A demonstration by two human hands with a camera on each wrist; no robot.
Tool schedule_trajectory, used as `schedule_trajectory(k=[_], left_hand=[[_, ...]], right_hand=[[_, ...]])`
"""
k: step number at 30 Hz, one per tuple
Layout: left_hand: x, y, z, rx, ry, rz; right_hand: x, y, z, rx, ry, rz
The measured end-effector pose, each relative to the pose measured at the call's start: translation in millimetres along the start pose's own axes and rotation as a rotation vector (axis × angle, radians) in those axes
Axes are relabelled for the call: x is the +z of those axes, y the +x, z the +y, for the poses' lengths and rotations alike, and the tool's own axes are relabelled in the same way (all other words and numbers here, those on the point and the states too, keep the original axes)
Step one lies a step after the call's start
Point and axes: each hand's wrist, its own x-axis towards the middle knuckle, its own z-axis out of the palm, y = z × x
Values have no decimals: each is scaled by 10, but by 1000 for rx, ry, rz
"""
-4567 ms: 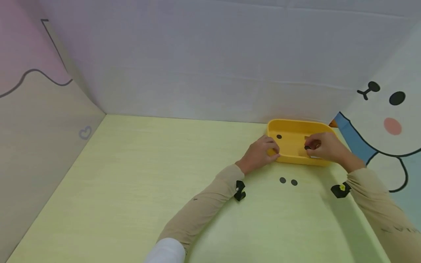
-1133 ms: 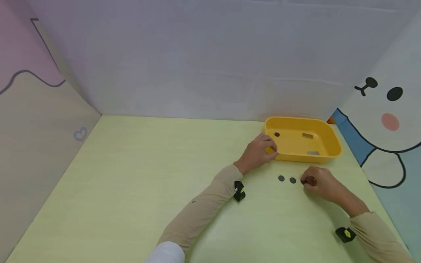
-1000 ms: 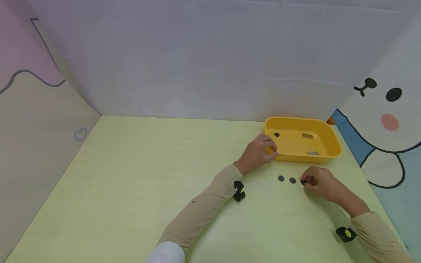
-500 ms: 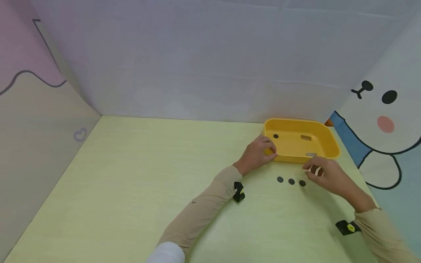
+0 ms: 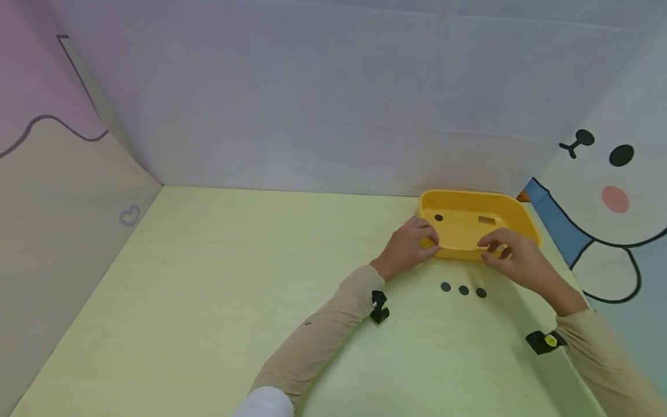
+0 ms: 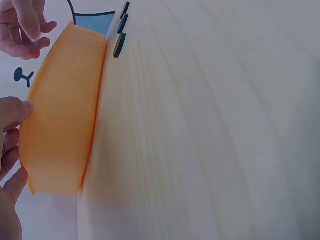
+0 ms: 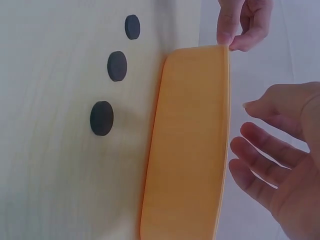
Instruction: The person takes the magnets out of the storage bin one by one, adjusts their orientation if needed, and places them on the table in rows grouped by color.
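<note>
A yellow tray [image 5: 458, 229] sits at the back right of the table. My left hand [image 5: 409, 248] pinches its rim at the near left corner; in the left wrist view, thumb and fingers lie around the orange-looking wall [image 6: 62, 115]. Over the tray's front rim hovers my right hand [image 5: 518, 262], fingers apart and bent a little, holding nothing, as the right wrist view confirms. Inside the tray lie a black disc [image 5: 439, 218] and a small rectangular piece [image 5: 487, 220]. Three black discs stand in a row before the tray, the rightmost disc [image 5: 481, 293] being closest to my right hand.
A pale wall sheet [image 5: 292, 116] rises right behind the tray. On the right, a panel with a printed animal face [image 5: 615, 200] borders the table [image 5: 224, 301]. Each wrist carries a small black camera mount [image 5: 380, 307].
My right hand took a black disc from the tray, set it down at the row's right end, let go, and moved back up over the tray's front rim. The left hand stayed on the rim.
</note>
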Motion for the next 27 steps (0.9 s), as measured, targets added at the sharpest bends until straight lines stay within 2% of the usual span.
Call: schedule_trajectory(k=[5,16,27], left_hand=[[-13,11,-11,9,17,13],[-24,-3,8,-6,1,3],[-11,-10,-9,6,-9,13]], right_hand=[[0,148,54,62,-2,-21],[30,323,77,78,10,-44],[70,464,168,163,17,-108]])
